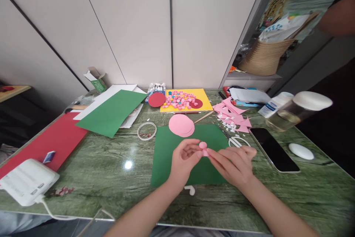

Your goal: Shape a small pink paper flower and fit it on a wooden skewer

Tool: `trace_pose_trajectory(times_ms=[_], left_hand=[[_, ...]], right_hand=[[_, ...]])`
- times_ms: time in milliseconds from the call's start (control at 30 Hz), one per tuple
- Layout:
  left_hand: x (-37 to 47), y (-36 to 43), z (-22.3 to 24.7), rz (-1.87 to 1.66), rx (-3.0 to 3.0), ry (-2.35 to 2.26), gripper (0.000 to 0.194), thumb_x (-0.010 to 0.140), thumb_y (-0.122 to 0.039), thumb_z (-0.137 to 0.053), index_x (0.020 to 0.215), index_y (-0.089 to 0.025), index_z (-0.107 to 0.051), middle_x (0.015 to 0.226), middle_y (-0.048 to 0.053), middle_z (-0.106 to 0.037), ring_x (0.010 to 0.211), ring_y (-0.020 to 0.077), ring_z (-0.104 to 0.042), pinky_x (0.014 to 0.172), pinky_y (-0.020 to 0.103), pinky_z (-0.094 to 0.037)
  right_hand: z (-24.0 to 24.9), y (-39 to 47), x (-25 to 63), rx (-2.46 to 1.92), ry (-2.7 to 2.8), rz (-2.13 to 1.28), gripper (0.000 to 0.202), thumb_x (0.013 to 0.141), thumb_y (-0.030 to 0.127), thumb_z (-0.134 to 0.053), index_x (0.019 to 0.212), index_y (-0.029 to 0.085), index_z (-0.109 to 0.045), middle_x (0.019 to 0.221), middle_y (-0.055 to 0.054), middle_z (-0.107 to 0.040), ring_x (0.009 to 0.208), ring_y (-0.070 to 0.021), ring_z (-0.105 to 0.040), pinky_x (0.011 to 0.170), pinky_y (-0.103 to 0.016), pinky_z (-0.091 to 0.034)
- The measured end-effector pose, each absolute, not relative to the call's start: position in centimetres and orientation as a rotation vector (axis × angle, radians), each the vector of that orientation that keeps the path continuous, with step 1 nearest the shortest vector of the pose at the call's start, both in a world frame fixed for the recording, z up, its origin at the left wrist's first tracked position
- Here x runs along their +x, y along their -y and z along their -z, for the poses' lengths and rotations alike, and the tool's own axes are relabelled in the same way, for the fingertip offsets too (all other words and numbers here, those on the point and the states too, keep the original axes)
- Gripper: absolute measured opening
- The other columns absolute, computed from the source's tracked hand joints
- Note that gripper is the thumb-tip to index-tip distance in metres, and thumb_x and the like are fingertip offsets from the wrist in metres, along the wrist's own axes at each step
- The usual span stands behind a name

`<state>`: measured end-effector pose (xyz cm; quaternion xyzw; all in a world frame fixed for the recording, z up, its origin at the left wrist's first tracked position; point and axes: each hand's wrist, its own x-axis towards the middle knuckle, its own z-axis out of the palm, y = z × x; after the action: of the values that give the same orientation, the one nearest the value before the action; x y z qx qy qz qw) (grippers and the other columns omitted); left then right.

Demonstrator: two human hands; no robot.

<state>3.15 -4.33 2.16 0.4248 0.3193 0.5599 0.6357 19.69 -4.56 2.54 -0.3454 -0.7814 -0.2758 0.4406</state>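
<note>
Head view, pink piece point(203, 145) between left fingers point(196, 156) and right fingers point(215, 156); both nearly closed, pinching it

Green table point(111, 166) with colored paper point(113, 113)

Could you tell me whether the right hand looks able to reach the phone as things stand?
Probably yes: the phone lies near the right hand, with nothing on top. However, its fingers pinch the small pink piece, so they would likely need to let go first.
</note>
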Motion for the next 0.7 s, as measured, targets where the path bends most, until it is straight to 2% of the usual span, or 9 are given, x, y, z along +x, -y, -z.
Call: trace_pose_trajectory(times_ms=[200, 400, 700], left_hand=[[3.11, 4.01, -2.46, -1.192, 0.866, -0.768, 0.011, 0.074, -0.022, -0.066, 0.080, -0.014, -0.071, 0.067, 0.002, -0.069, 0.068, 0.0111, -0.062, 0.072, 0.023, -0.049], [3.05, 3.76, -2.28, -1.198, 0.875, -0.798, 0.009, 0.074, -0.022, -0.067, 0.077, -0.015, -0.072, 0.066, 0.001, -0.070, 0.066, 0.0102, -0.062, 0.069, 0.021, -0.049], [2.82, 3.74, -2.54, -1.190, 0.929, -0.857, 0.010, 0.073, -0.023, -0.067, 0.076, -0.015, -0.072, 0.066, 0.002, -0.070, 0.067, 0.0126, -0.064, 0.071, 0.024, -0.052]], right_hand=[[-2.40, 4.43, 19.79, -0.838, 1.992, 0.685, 0.032, 0.070, 0.018, -0.076, 0.100, 0.023, -0.066, 0.062, 0.005, -0.063, 0.058, -0.0106, -0.055, 0.061, -0.032, -0.028], [-2.08, 4.49, 19.98, -0.826, 2.028, 0.715, 0.027, 0.069, 0.018, -0.076, 0.094, 0.021, -0.067, 0.062, 0.004, -0.064, 0.059, -0.0108, -0.054, 0.061, -0.032, -0.028], [-2.26, 4.38, 19.87, -0.827, 2.032, 0.706, 0.029, 0.071, 0.019, -0.075, 0.098, 0.025, -0.066, 0.061, 0.005, -0.063, 0.059, -0.0105, -0.054, 0.060, -0.031, -0.027]])
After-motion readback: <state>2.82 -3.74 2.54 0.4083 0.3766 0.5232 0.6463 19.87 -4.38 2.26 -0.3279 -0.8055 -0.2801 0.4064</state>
